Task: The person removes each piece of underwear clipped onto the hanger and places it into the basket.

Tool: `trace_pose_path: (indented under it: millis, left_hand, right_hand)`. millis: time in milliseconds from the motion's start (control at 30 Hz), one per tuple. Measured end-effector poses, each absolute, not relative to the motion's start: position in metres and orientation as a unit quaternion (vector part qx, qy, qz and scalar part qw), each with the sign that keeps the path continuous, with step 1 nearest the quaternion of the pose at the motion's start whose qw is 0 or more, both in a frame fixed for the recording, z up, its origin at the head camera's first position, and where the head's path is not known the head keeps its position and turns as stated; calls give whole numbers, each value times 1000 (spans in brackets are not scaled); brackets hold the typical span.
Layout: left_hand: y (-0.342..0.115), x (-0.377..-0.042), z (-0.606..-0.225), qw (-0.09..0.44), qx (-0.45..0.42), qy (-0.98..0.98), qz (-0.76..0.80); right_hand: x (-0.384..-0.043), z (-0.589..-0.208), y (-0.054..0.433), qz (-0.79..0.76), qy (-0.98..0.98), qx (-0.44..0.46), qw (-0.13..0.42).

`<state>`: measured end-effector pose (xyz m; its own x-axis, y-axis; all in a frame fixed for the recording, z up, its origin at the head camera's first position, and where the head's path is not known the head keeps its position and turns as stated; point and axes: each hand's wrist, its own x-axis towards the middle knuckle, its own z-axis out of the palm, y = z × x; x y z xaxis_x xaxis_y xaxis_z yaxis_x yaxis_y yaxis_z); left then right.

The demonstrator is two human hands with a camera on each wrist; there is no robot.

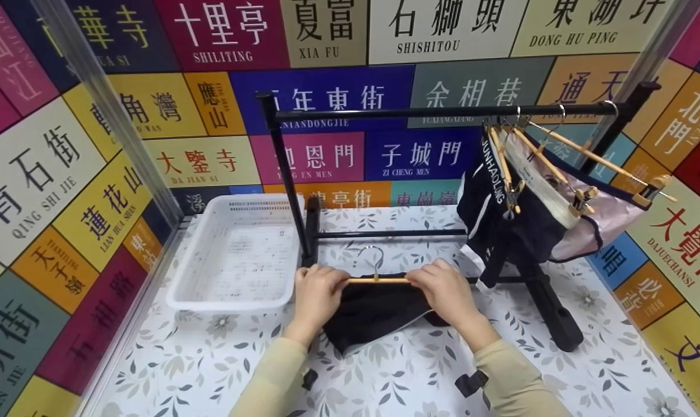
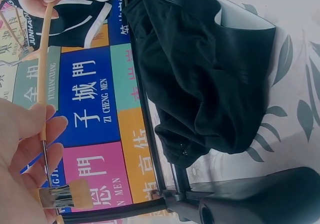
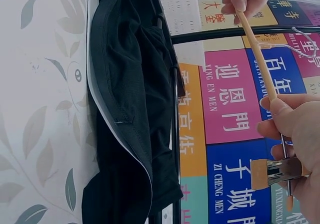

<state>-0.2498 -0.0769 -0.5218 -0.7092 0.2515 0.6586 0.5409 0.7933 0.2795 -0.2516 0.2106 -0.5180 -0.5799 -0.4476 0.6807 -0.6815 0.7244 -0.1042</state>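
My left hand (image 1: pixel 321 295) and right hand (image 1: pixel 445 292) each grip one end of a thin wooden clip hanger (image 1: pixel 378 280) with a metal hook. Thumbs and fingers wrap the bar. In the left wrist view a clip (image 2: pixel 70 195) sits by my left palm; in the right wrist view the other clip (image 3: pixel 275 174) sits by my right palm. Neither clip has cloth in it. Just below the hanger, a crumpled black garment (image 1: pixel 373 315) with a white edge lies on the patterned tabletop.
A black clothes rack (image 1: pixel 384 113) stands behind my hands, its lower bars close to the garment. Several garments (image 1: pixel 517 197) hang on clip hangers at its right end. Left of the rack is a white plastic basket (image 1: pixel 239 249). Lettered panels (image 1: pixel 321 156) form the walls.
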Motion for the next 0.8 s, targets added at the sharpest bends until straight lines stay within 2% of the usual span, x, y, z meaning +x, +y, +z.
trace_pose_path:
  millis: [233,800]
  left_hand:
    - [-77,-250,-517,297,-223,-897,-241]
    - [-70,-243,-510,319,-270,-875,-246]
  right_hand:
    - [-252,-522,214,186,-866,327,328]
    - [-254,-531,232,183,-882,282,331]
